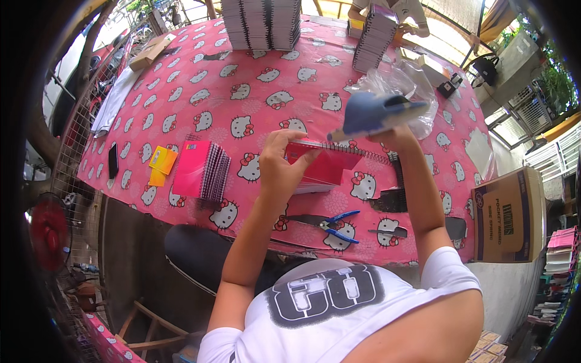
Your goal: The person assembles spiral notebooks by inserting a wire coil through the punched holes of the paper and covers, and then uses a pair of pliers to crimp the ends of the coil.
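Observation:
My left hand (283, 158) is closed on the upper left corner of a red notebook (321, 166), with the thumb on its front. The notebook is tilted up over the table. A dark spiral coil (368, 155) runs along its upper edge and sticks out past the right end. My right hand (393, 138) holds a worn blue rubber slipper (372, 114) just above the coil; its fingers are partly hidden behind the slipper. Nearer to me lie blue-handled cutting pliers (339, 227). On the left, a stack of pink-red spiral notebooks (200, 169) stands beside yellow cards (162, 162).
A pink patterned cloth (266, 94) covers the table. Tall stacks of spiral notebooks (260, 24) and another stack (375, 39) stand at the back. Clear plastic (417, 85) lies behind the slipper. A phone (113, 160) rests far left, and a cardboard box (508, 215) stands right. Another person (411, 15) is beyond the table.

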The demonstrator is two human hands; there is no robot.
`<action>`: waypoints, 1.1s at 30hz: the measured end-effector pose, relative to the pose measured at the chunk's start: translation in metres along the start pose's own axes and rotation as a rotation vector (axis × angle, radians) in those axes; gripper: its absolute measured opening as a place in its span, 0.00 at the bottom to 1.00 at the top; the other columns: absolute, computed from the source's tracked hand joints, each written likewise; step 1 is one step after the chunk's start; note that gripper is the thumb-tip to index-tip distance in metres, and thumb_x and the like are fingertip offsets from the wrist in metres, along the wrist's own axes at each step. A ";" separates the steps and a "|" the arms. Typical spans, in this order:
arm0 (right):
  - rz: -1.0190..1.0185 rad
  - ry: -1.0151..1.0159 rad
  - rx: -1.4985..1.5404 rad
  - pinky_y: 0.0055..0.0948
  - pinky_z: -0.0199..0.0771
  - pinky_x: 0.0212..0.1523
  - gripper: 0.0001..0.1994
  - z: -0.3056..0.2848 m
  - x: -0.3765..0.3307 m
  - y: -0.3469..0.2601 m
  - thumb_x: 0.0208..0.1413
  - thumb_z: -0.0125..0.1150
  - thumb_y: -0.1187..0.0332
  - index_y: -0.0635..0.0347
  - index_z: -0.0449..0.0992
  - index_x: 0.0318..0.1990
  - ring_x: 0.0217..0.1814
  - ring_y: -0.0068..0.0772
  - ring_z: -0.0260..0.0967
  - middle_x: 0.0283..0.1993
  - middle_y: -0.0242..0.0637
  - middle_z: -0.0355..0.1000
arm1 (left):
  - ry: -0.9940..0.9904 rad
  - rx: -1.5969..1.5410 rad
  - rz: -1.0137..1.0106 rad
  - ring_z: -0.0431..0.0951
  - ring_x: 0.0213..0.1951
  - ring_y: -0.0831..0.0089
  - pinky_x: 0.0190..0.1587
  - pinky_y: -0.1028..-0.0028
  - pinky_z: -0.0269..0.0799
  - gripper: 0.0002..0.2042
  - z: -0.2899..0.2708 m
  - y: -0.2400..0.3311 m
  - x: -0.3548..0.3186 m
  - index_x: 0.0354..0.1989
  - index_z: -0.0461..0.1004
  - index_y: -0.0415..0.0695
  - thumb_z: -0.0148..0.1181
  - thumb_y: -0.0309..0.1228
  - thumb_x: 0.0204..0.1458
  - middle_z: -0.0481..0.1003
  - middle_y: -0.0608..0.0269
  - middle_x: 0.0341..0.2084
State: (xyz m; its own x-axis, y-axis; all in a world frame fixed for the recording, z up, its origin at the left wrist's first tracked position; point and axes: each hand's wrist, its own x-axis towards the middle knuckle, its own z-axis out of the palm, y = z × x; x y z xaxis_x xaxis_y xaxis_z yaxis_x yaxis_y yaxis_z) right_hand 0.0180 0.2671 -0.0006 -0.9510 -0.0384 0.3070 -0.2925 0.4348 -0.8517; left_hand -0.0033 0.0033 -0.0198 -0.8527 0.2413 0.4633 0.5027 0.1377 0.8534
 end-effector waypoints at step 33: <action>0.085 0.294 -1.006 0.46 0.64 0.54 0.26 0.061 -0.114 0.073 0.39 0.69 0.73 0.59 0.67 0.50 0.57 0.52 0.61 0.52 0.45 0.65 | 0.071 -0.454 0.119 0.79 0.39 0.72 0.42 0.76 0.78 0.10 -0.019 0.005 -0.008 0.34 0.76 0.37 0.65 0.13 0.44 0.79 0.56 0.36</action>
State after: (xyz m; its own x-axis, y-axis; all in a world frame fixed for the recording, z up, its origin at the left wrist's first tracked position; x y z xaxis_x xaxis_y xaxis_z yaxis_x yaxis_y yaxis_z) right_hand 0.0988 0.2484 -0.1242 -0.8634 0.1886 0.4680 0.1207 0.9778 -0.1713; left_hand 0.0036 -0.0163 -0.0150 -0.8087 0.1610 0.5658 0.4979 -0.3250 0.8041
